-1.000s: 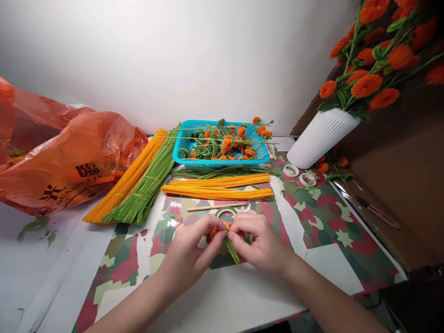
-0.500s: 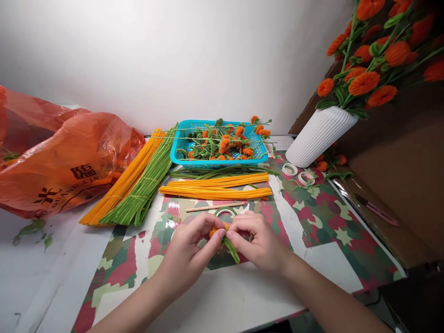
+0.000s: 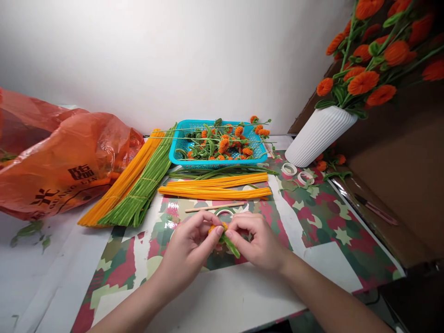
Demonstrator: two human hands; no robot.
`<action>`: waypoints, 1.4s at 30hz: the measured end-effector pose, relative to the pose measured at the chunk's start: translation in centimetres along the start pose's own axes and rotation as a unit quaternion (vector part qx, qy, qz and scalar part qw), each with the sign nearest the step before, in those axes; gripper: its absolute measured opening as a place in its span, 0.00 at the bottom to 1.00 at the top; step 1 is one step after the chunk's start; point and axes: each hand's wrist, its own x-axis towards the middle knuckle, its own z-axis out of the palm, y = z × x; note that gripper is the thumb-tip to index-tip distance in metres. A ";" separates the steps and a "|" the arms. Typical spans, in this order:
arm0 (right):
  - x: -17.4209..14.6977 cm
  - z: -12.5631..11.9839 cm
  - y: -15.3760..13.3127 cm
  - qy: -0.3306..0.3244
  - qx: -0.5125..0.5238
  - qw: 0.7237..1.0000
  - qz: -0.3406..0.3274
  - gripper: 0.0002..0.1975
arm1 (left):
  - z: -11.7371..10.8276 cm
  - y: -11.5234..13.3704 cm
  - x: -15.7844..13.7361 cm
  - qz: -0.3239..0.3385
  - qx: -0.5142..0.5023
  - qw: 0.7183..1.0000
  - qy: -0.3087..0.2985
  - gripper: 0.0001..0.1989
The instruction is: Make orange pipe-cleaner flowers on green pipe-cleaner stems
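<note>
My left hand (image 3: 190,249) is closed in a pinch around a small orange-yellow pipe-cleaner flower (image 3: 225,226), mostly covered by the fingers. A short green pipe-cleaner piece (image 3: 232,248) sticks out from under it, angled toward me and to the right. My right hand (image 3: 258,243) pinches at the flower's right side, where the green piece meets it; the exact grip is hidden by the fingertips. Just behind both hands lie a white tape roll (image 3: 225,212) and a thin wooden stick (image 3: 215,206).
Farther back are yellow pipe cleaners (image 3: 215,190) and a blue basket (image 3: 218,163) of orange flowers. Bundled green pipe cleaners (image 3: 142,185) and an orange plastic bag (image 3: 69,162) occupy the left. At right stand a white vase (image 3: 319,136), tape rolls (image 3: 289,169) and a cutter (image 3: 376,209).
Both hands keep their pinch at nearly the same spot, with only small finger movements. The view has shifted very slightly.
</note>
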 end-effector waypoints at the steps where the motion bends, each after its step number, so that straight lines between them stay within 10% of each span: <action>1: 0.0 -0.1 0.0 0.010 -0.010 1.000 -0.006 0.09 | -0.1 0.2 0.1 -0.014 -0.027 1.000 -0.005 0.07; 8: -0.2 0.0 0.1 0.081 -0.030 0.993 -0.086 0.03 | -0.4 0.4 0.6 -0.066 -0.118 0.990 -0.046 0.11; 16: 0.0 -0.3 -0.1 -0.013 0.064 0.997 0.039 0.05 | -0.4 0.2 0.4 -0.091 -0.106 0.988 -0.061 0.11; 33: 0.0 -0.4 0.2 -0.035 0.050 0.998 0.016 0.05 | -0.4 0.2 0.3 -0.112 -0.091 0.988 -0.062 0.13; 42: -0.2 0.6 0.0 0.159 -0.072 0.982 -0.078 0.09 | 0.0 -0.2 0.3 -0.053 -0.194 0.979 -0.005 0.09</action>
